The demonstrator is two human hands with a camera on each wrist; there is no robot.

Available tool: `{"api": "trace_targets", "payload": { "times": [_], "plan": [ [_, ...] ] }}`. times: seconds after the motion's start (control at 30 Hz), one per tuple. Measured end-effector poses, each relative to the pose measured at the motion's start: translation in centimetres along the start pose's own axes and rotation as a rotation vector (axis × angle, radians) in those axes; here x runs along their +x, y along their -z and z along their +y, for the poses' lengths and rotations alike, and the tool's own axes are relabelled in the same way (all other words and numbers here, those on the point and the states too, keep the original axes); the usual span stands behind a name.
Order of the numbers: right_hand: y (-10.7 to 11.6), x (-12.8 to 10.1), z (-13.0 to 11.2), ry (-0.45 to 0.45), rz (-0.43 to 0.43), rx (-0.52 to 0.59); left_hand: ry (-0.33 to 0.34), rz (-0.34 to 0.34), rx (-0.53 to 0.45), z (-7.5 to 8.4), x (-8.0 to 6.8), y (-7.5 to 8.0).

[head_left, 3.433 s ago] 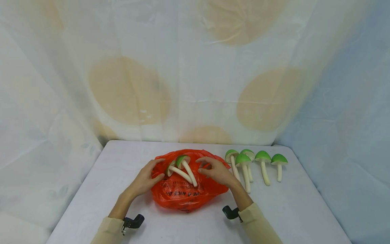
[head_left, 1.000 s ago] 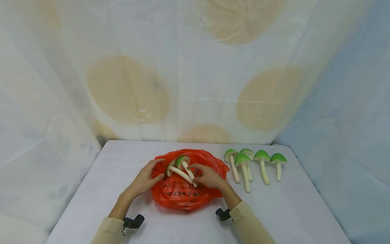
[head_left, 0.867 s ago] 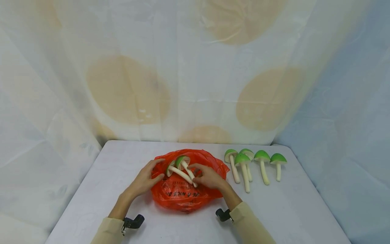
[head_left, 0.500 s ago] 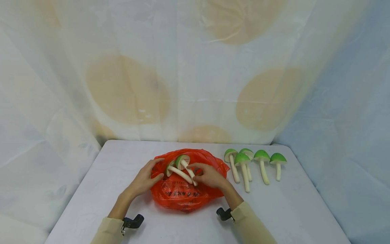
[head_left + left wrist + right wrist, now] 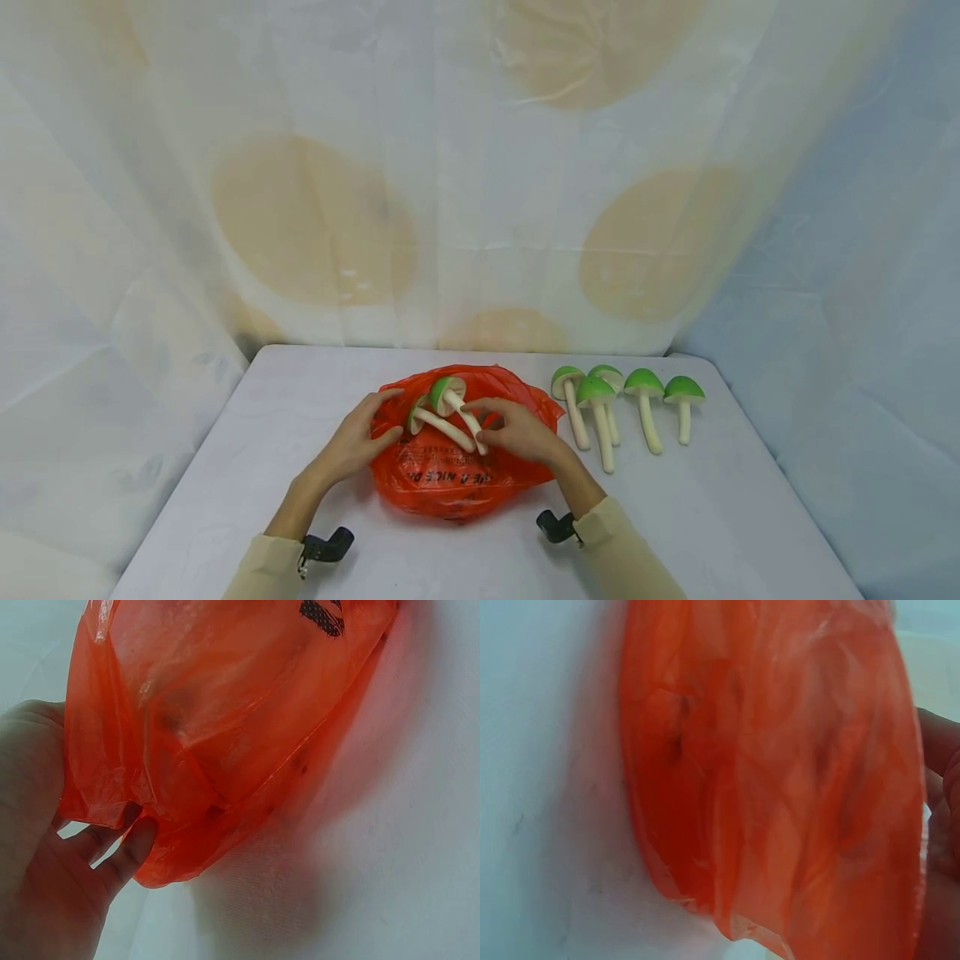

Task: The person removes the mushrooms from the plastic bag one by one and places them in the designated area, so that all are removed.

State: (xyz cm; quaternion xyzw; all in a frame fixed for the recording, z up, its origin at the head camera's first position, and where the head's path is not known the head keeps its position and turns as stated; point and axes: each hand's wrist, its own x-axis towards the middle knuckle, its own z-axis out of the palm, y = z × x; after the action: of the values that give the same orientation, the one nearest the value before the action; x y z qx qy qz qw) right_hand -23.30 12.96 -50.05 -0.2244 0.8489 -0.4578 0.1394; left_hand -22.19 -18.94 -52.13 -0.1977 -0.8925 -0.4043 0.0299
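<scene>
A red plastic bag (image 5: 450,492) with dark lettering lies on the table, its mouth spread. Two toy mushrooms with green caps and pale stems are at the bag's mouth. My right hand (image 5: 517,429) pinches the stem of the upper mushroom (image 5: 447,395) between thumb and fingers. Beside it, the lower mushroom (image 5: 448,430) lies slanted, its cap near my left fingers. My left hand (image 5: 363,437) grips the bag's left edge; in the left wrist view its fingers (image 5: 136,844) show at the bag's rim. In the right wrist view the bag (image 5: 780,787) hides most of my right hand.
Several more green-capped mushrooms (image 5: 645,408) lie to the right of the bag on the white table (image 5: 720,517). A pale curtain with tan circles (image 5: 660,246) hangs behind the table's far edge. Each wrist wears a small black camera (image 5: 330,546).
My right hand has come left from over the bag's right side to the upper mushroom's stem. That mushroom has since shifted slightly up from the lower one. My left hand stays in place.
</scene>
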Motion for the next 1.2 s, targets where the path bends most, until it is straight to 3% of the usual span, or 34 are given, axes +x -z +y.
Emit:
{"api": "trace_targets", "payload": {
  "times": [0.6, 0.9, 1.2],
  "plan": [
    [0.9, -1.6, -1.2, 0.072, -0.011, 0.081, -0.003, -0.007, 0.003, -0.3, 0.2, -0.2],
    [1.6, -2.3, -1.5, 0.122, 0.035, 0.128, -0.009, 0.003, 0.011, -0.2, 0.1, -0.3],
    [2.3, -2.7, -1.1, 0.111, 0.081, 0.164, 0.019, -0.010, -0.001, -0.1, 0.2, -0.2]
  ]
}}
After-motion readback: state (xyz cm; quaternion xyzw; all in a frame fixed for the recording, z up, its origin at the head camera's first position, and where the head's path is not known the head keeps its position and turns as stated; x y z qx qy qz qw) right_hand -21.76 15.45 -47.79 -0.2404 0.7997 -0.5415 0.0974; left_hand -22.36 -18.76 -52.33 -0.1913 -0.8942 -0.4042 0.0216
